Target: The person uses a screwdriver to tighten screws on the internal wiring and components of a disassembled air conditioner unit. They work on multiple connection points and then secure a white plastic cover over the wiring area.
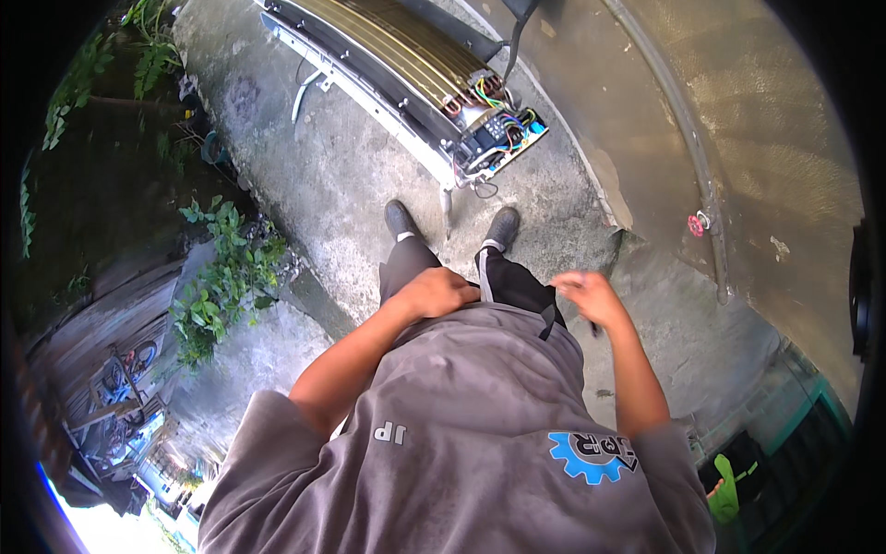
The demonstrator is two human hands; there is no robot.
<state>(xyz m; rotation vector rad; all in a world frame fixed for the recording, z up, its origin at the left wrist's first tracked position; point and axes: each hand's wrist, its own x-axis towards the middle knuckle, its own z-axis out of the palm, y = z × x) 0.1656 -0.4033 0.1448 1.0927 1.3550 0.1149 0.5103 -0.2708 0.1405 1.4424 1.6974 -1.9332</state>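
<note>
At the near edge of the trousers (pixel 519 283), left hand (pixel 438 294) lies over the waist by the hem of the grey shirt (pixel 480 397), fingers close together and bent inward; can't tell if it pinches cloth. Reads as steadying the shirt front. Right hand (pixel 591 295) is off the right hip, fingers loosely curled, tips by the dark cloth; can't tell if they pinch anything. Black strap (pixel 549 320) hangs just beside it, probably why the hand is out wide there. So shirt and trousers sit right at the hands, between the forearms. Far side, past both shoes (pixel 401 219), an opened air conditioner (pixel 388 51) runs from far left to nearer right over the concrete floor (pixel 341 166), well apart from the hands. Its wires (pixel 513 131) are bare at the right end, cover off, presumably for access. White leg (pixel 305 95) shows on the left side, looks like a prop or bracket. Right: pipe (pixel 688 134) runs along the wall (pixel 775 138), red valve handle (pixel 695 225) facing out, presumably for easy reach.
</note>
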